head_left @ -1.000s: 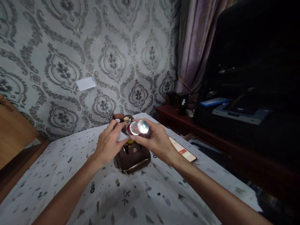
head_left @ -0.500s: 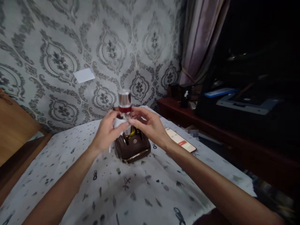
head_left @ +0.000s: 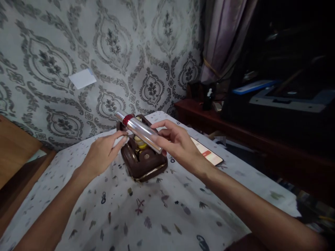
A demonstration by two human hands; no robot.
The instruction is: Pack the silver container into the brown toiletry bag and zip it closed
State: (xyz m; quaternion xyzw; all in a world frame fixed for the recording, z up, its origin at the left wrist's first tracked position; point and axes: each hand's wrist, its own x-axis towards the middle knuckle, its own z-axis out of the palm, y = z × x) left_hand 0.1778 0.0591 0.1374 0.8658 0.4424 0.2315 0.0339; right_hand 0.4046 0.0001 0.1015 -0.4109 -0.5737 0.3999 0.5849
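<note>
My right hand (head_left: 176, 143) grips a shiny silver cylindrical bottle (head_left: 146, 133) with a red band near its narrower end. The bottle slants over an open dark brown zip bag (head_left: 149, 169), its narrow end pointing up and to the left. Closed around a small piece of white tissue or cloth (head_left: 120, 140), my left hand (head_left: 101, 153) is left of the bag, just below the bottle's narrow end. Inside the bag, partly hidden by the bottle, are yellow and pale items (head_left: 140, 142).
The bag rests on a white patterned sheet (head_left: 146, 221). A lit phone (head_left: 216, 159) lies right of my right hand. A dark red shelf (head_left: 193, 111) holds a small dropper bottle (head_left: 208, 99). A wooden board (head_left: 17, 150) stands at left; a patterned wall is behind.
The silver bottle has gone from upright between both hands to slanting in my right hand. My left hand has drawn away to the left with the white piece.
</note>
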